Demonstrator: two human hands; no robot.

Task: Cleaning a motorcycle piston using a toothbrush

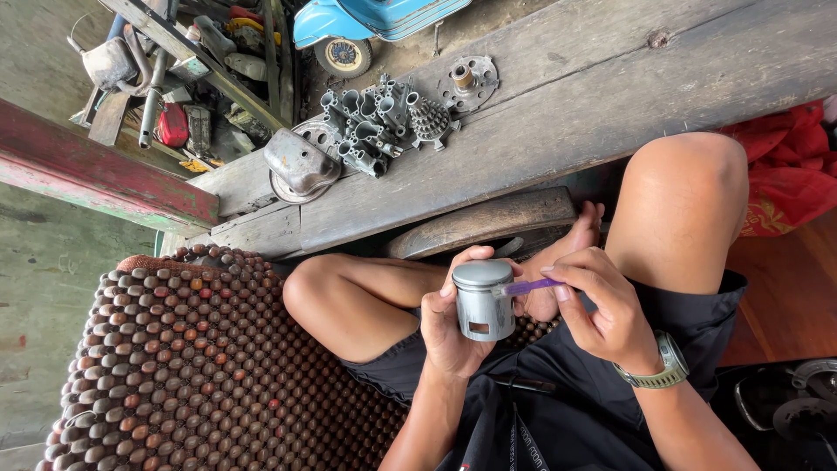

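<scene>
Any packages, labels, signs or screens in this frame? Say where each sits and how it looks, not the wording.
Red bag: crumpled red plastic with pale print, far right beside the raised knee.
Printed strip: pale lettering on the dark shirt, bottom centre, below the left hand.
Wristwatch: metal, on the right wrist; its face is turned away.
No signs or lit screens.

Soft, even daylight, bright on the wooden bench (610, 78); sharp focus throughout, dim bottom-right corner, slight wide-angle stretch at the edges, no glare.
</scene>
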